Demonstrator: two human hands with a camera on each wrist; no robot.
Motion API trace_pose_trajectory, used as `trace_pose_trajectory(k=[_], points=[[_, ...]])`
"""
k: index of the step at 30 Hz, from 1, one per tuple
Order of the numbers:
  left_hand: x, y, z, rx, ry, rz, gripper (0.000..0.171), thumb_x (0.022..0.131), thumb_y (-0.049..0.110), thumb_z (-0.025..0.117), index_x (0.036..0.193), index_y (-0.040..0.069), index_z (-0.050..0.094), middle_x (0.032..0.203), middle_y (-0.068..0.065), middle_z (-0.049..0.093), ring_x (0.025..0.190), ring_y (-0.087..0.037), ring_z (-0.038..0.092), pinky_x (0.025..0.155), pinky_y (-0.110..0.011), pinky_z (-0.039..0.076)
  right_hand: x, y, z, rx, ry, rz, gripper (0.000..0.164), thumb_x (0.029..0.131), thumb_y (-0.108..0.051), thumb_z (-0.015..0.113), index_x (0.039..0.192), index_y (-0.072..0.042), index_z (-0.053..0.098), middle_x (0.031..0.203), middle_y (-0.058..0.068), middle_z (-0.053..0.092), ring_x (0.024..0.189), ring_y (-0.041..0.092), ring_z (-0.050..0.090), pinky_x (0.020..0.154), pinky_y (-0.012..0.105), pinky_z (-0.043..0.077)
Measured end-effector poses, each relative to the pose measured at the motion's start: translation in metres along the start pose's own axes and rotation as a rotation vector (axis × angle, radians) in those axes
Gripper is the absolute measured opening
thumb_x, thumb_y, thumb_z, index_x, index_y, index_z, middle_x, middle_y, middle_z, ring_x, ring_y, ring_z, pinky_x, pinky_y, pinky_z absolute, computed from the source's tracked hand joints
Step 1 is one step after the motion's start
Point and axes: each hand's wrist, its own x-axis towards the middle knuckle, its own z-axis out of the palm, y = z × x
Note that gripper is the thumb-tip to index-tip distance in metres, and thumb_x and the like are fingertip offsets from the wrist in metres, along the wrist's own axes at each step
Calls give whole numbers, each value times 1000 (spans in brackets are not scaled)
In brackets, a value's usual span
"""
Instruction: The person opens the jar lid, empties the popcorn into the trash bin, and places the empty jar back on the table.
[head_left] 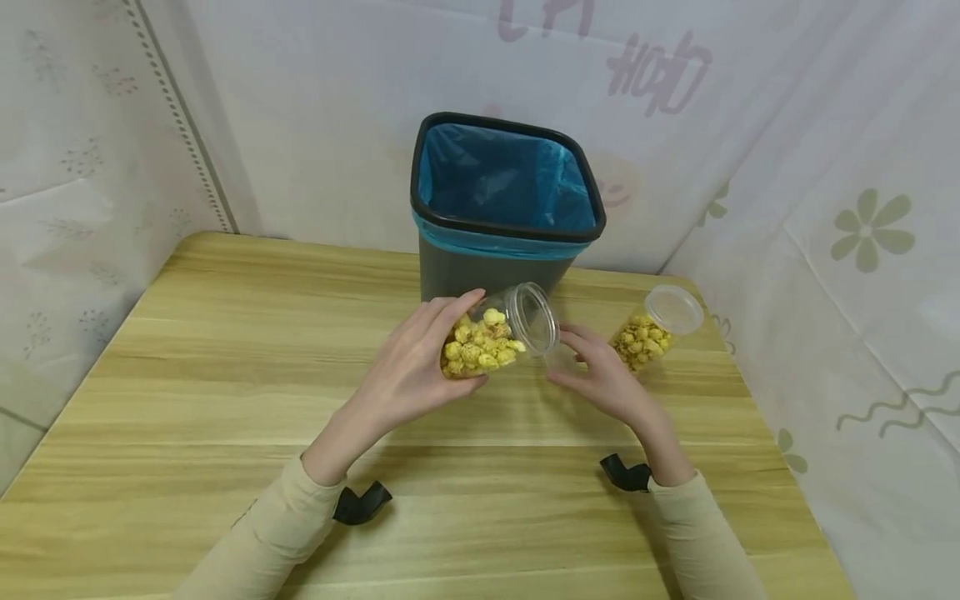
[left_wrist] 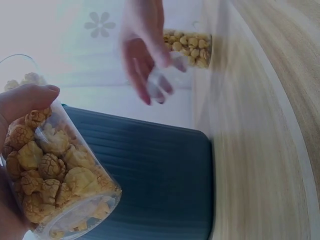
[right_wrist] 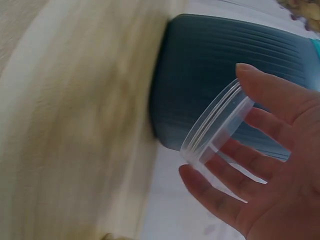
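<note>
My left hand (head_left: 408, 358) grips a clear plastic jar (left_wrist: 65, 185) of yellow popcorn (head_left: 480, 343), tilted with its uncovered mouth (head_left: 534, 318) toward the right. In my right hand (head_left: 596, 375) is a clear round lid (right_wrist: 217, 122), held between the thumb and fingers, best seen in the right wrist view. The lid lies a little apart from the jar's mouth. Behind the jar stands a dark grey trash bin (head_left: 487, 271) lined with a blue bag (head_left: 495, 179). A second jar of popcorn (head_left: 641, 340), its lid (head_left: 675, 309) on, is beyond my right hand.
Everything rests on a wood-grain table (head_left: 225, 400). The bin is at its back edge, against a pale printed cloth (head_left: 315, 125) that hangs behind and on both sides. Black straps (head_left: 362, 503) show at both wrists.
</note>
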Motion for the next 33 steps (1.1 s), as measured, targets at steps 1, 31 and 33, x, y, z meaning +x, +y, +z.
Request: trace_pose_trajectory(k=[1, 31, 33], points=[[0, 0, -1, -2, 2, 1, 105, 71, 34, 94, 158, 22, 37, 135, -8, 61, 120, -27, 60, 102, -48, 54, 1, 2, 2, -14, -8, -6, 57, 87, -18, 83, 140, -12, 62, 148, 15, 57, 135, 35, 55, 97, 55, 56], [-1, 1, -6, -34, 45, 3, 103, 71, 32, 94, 157, 19, 39, 134, -9, 61, 120, -27, 60, 102, -49, 54, 14, 29, 29, -186, -164, -83, 71, 72, -17, 93, 135, 0, 65, 136, 22, 65, 123, 38, 64, 106, 53, 53], [-1, 2, -6, -37, 47, 2, 103, 71, 32, 94, 157, 19, 40, 134, -9, 61, 120, -27, 60, 102, -49, 54, 13, 29, 29, -198, -167, -78, 72, 72, -19, 93, 135, 0, 65, 136, 22, 64, 124, 39, 63, 106, 54, 52]])
